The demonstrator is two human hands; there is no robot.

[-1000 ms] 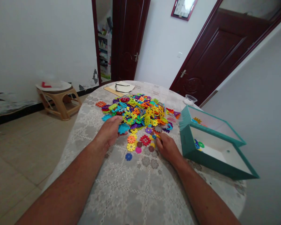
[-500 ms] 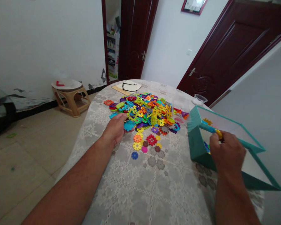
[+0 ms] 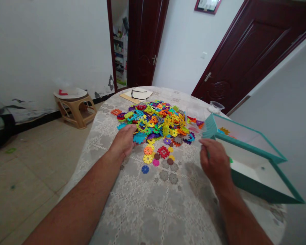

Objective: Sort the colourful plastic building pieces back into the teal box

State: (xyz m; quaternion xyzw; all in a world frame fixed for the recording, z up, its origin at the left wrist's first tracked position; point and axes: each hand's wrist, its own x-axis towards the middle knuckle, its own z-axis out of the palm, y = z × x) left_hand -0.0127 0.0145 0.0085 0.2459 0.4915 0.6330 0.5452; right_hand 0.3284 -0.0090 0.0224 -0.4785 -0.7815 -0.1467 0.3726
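Note:
A heap of colourful plastic interlocking pieces (image 3: 159, 122) lies in the middle of a round table with a lace cloth (image 3: 153, 200). My left hand (image 3: 124, 141) rests at the heap's near left edge, fingers curled over a blue piece (image 3: 139, 137). My right hand (image 3: 214, 160) hovers above the cloth beside the teal box (image 3: 247, 185), fingers loosely spread and nothing in them. The box is white inside and holds a few pieces. Loose pieces, among them a red square one (image 3: 164, 151), lie between my hands.
A small clear cup (image 3: 215, 107) stands at the table's far right. Glasses on paper (image 3: 140, 93) lie at the far edge. A tan plastic stool (image 3: 75, 105) stands on the floor to the left. Dark doors are behind the table, and a white wall is close on the right.
My right hand carried small pieces from the cloth to the teal box, let them go, and has drawn back left of the box, now bare. My left hand stayed at the heap.

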